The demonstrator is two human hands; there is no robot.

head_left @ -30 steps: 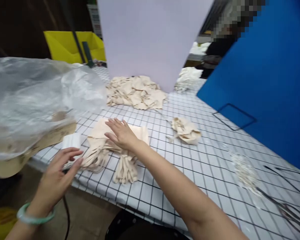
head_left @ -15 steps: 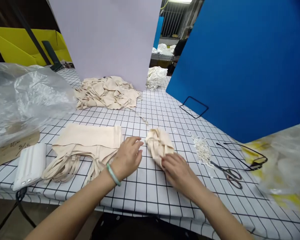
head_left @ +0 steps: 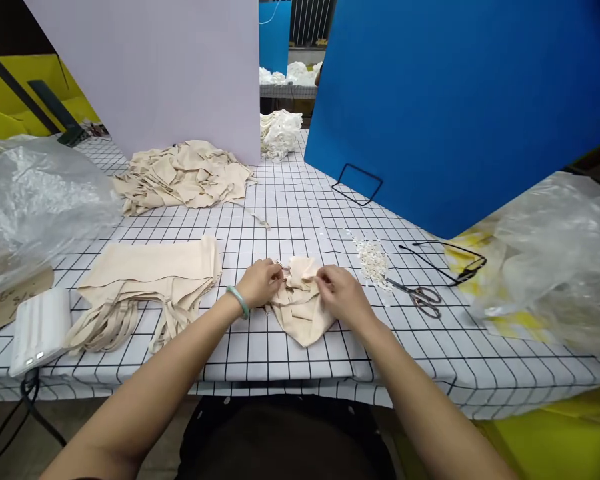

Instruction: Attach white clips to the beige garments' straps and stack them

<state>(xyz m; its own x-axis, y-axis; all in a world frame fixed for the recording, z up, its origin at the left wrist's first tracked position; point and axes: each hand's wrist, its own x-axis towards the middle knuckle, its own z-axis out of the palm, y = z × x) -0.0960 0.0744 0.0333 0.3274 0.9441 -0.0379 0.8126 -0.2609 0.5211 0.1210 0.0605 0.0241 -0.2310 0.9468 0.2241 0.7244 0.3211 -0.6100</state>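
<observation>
A beige fabric garment (head_left: 305,317) lies partly folded on the grid-patterned tablecloth in front of me. My left hand (head_left: 261,283) has its fingers pinched on the garment's upper left edge; a green bangle (head_left: 239,301) circles that wrist. Across from it, my right hand (head_left: 341,291) pinches the upper right edge between thumb and fingers. Left of my hands rests a flat stack of beige garments (head_left: 147,267) with looped straps hanging toward the table's front edge. Farther back is a loose heap of similar beige pieces (head_left: 185,175).
To the right are small white bits (head_left: 373,260), scissors (head_left: 420,299) and black-framed glasses (head_left: 455,270). A white power bank (head_left: 41,330) with a cable sits at the left front. Plastic bags (head_left: 40,193) lie at the left. A lilac board (head_left: 170,73) and a blue board (head_left: 430,100) stand behind.
The bunched garment has been spread flatter, its pointed end now toward me. My left hand has moved from beside it onto its edge; the right hand has shifted to its upper right. The view has turned rightward.
</observation>
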